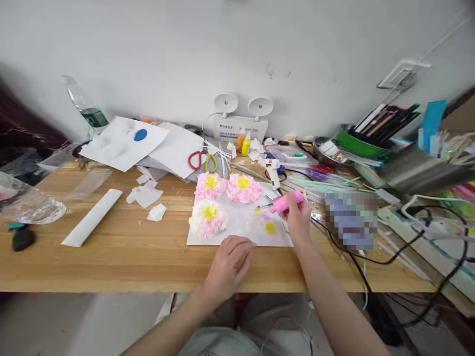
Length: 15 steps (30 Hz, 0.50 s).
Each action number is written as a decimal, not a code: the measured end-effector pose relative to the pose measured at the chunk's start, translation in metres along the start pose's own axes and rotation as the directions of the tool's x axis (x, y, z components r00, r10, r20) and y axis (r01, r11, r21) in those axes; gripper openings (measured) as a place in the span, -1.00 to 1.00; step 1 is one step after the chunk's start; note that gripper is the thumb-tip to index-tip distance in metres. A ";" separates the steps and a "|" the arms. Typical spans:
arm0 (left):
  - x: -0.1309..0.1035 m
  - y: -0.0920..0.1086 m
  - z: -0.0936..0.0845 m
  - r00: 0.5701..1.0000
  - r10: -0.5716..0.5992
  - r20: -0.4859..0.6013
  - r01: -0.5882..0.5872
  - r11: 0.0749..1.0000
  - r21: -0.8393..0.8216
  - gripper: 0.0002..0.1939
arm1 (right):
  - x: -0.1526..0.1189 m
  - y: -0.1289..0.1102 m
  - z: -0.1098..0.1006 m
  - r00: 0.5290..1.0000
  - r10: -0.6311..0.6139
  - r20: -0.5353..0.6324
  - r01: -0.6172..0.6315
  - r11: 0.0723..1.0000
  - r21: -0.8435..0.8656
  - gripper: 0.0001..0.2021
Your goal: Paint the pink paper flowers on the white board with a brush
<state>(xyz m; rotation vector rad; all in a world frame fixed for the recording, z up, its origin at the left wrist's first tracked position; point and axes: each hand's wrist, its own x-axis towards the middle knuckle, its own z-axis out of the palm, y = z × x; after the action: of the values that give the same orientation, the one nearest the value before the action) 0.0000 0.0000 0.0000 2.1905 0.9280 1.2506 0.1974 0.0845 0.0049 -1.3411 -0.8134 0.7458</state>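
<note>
My right hand (298, 217) is closed around a pink bottle (285, 201), its tip pointing left over a white sheet (237, 222). Beneath and near the tip are small yellow and pink paint patches; a rounder yellow patch (270, 228) lies lower down. My left hand (230, 262) rests at the sheet's front edge, fingers bent and a little apart, holding nothing. Two pink flowers with yellow centres (211, 187) (244, 188) sit at the sheet's back left. A white and pink flower (208, 218) is in front of them.
Behind the sheet are red and yellow scissors (202, 160), a white glue gun (272, 172) and a yellow bottle (246, 144). Paper scraps (145, 194) and a white roll (92, 217) lie left. Black cables (349, 251) and a green bowl (361, 141) of pens are right.
</note>
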 end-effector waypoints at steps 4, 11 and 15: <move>0.004 -0.003 0.002 1.000 -0.015 0.002 0.015 0.999 -0.042 -0.79 | -0.001 0.008 0.001 0.998 -0.060 0.013 0.061 0.989 -0.133 -0.59; 0.005 -0.005 0.006 1.000 -0.022 0.002 0.022 0.997 -0.078 -0.81 | -0.001 0.016 -0.006 0.998 -0.060 0.013 0.062 0.969 -0.241 -0.59; 0.003 -0.007 0.007 1.000 -0.016 0.002 0.016 0.996 -0.083 -0.81 | -0.002 0.016 -0.007 0.996 -0.084 0.023 0.087 0.959 -0.268 -0.60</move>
<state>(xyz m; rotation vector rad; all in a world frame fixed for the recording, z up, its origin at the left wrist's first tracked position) 0.0046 0.0068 -0.0063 2.1155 0.8754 1.2579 0.2018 0.0806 -0.0113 -1.5334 -1.0030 0.5899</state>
